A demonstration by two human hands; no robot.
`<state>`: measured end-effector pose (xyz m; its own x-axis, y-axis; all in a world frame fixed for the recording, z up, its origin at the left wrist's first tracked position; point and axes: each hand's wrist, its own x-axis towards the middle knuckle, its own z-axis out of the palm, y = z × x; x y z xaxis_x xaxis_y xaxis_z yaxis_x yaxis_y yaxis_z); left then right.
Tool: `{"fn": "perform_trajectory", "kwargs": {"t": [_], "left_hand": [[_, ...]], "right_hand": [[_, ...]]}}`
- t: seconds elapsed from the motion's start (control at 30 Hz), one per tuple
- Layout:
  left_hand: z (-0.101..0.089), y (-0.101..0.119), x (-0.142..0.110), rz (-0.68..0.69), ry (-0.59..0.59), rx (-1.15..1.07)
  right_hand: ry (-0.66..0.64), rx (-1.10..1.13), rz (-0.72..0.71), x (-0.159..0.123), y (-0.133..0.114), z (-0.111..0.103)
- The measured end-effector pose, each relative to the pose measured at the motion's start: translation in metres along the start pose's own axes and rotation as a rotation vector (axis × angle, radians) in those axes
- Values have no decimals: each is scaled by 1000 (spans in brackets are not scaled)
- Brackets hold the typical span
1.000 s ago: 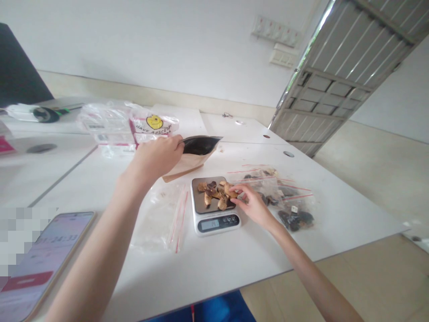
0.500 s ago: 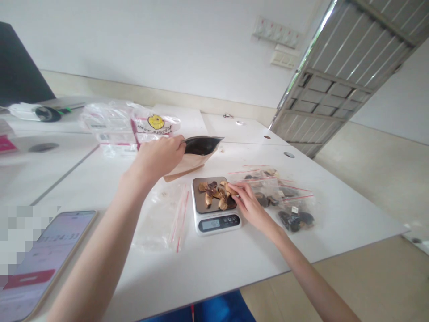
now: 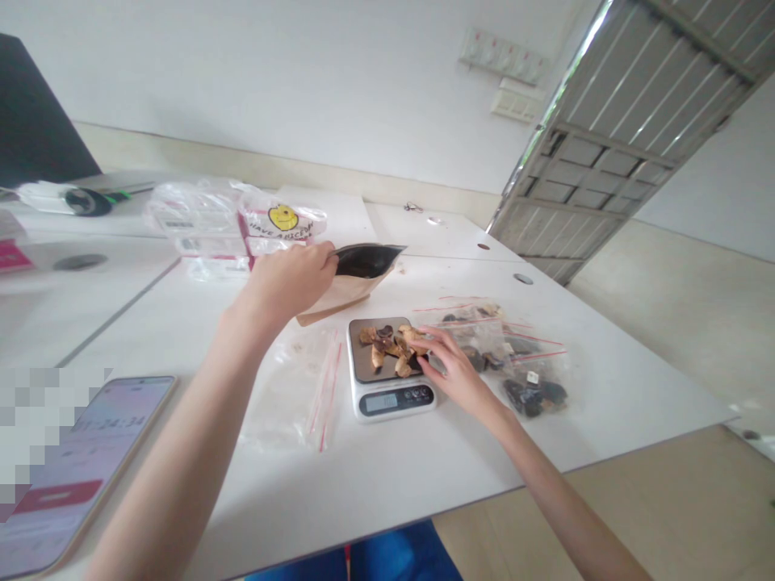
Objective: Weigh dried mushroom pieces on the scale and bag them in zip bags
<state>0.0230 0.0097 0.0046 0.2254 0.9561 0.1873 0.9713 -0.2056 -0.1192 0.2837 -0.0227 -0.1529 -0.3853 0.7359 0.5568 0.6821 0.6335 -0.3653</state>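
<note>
Two hands: left hand (image 3: 289, 282) pinches a black-lined kraft pouch (image 3: 365, 261) open; right hand (image 3: 454, 375), fingers loosely curled, touches dried brown slices (image 3: 387, 349) on a white digital scale (image 3: 391, 401).

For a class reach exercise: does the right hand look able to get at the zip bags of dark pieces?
Probably yes: the right hand sits by the edge of the scale, right beside the zip bags, and nothing stands in the way.

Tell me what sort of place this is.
Looks like a packing workroom, perhaps for dried food: a digital kitchen scale holding dried slices, red-striped zip bags of dark dried pieces, and a kraft pouch at a long white table.
</note>
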Motion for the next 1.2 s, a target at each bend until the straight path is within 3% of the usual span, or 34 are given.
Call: {"fn": "perform_trajectory", "kwargs": {"t": [0.5, 0.73, 0.83, 0.97, 1.07, 1.2], "left_hand": [[0, -1, -1, 24, -16, -3], [0, -1, -1, 67, -18, 51], [1, -1, 0, 59, -14, 36], [2, -3, 0, 89, -18, 89], [2, -4, 1, 100, -27, 111], [2, -4, 0, 97, -22, 99]], "right_hand": [[25, 141, 125, 6, 2, 2], [113, 112, 142, 19, -10, -10], [76, 170, 86, 32, -24, -12], [-84, 195, -76, 48, -48, -2], [-223, -22, -212, 55, -68, 8], [-361, -561, -306, 55, -92, 21]]}}
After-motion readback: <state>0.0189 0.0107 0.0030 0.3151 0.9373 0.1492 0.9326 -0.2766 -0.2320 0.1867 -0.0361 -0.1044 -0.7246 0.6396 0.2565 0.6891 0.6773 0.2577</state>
